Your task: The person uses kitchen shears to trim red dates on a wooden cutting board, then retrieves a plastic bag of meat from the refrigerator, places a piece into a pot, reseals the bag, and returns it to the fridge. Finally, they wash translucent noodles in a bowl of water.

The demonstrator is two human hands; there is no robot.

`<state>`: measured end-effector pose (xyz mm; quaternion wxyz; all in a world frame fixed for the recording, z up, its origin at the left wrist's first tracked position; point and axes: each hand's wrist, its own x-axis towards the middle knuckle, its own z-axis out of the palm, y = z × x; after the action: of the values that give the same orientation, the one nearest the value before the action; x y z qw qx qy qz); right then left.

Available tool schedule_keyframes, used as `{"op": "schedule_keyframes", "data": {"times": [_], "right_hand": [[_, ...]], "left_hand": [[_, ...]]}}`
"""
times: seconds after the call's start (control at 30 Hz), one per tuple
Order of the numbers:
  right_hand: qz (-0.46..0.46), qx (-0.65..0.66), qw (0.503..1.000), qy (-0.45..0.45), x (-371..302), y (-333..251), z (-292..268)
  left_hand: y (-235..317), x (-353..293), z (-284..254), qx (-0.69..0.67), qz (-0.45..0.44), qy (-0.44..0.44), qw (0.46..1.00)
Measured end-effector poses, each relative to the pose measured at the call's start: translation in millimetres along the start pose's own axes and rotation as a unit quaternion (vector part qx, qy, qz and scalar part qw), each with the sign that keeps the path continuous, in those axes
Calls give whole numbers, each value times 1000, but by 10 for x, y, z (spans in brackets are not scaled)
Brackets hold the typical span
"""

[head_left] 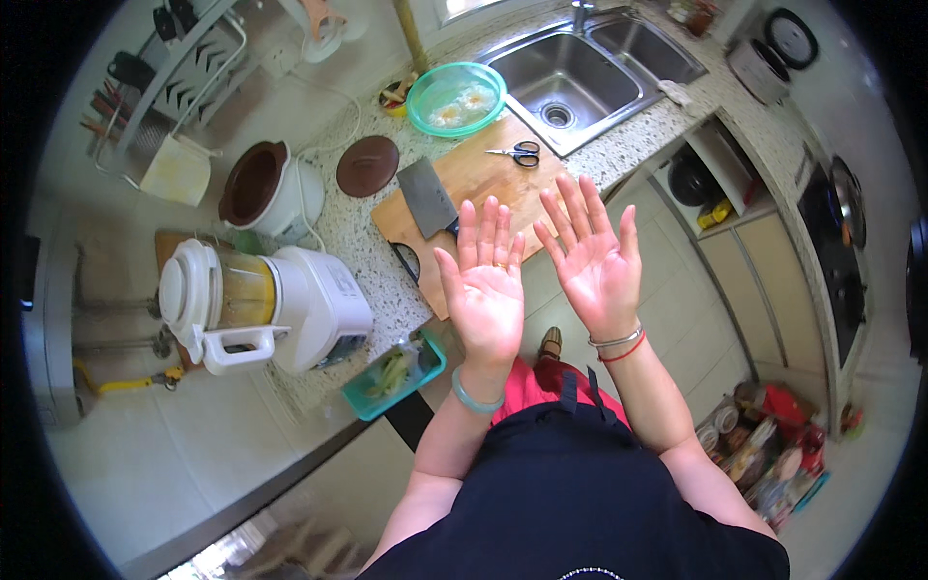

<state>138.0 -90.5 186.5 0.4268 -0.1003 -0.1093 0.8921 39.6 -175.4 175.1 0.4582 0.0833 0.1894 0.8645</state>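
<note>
Both of my hands are raised in front of me, palms up and fingers stretched, holding nothing. My left hand has a ring on one finger and a pale bangle at the wrist; it is nearest the cleaver's handle. My right hand wears a bracelet and a red cord. Beyond them a wooden cutting board lies on the counter. On it rest a broad-bladed cleaver, its handle end partly hidden behind my left fingers, and a pair of scissors with dark handles.
A green basin holding pale food stands beside the double sink. To the left are a white blender with yellow contents, a white pot with a brown inside, a brown lid and a teal tray. Jars crowd the floor at right.
</note>
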Motion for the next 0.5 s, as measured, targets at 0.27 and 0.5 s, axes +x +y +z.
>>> {"op": "schedule_keyframes", "data": {"times": [0.27,0.5], "right_hand": [[115,-16,993,-7,979,-98,-95],[209,-80,975,17,1787,174,-518]], "left_hand": [[-79,696,-168,9,106,99,989],[-57,1225,-765,48,162,213,962]]}}
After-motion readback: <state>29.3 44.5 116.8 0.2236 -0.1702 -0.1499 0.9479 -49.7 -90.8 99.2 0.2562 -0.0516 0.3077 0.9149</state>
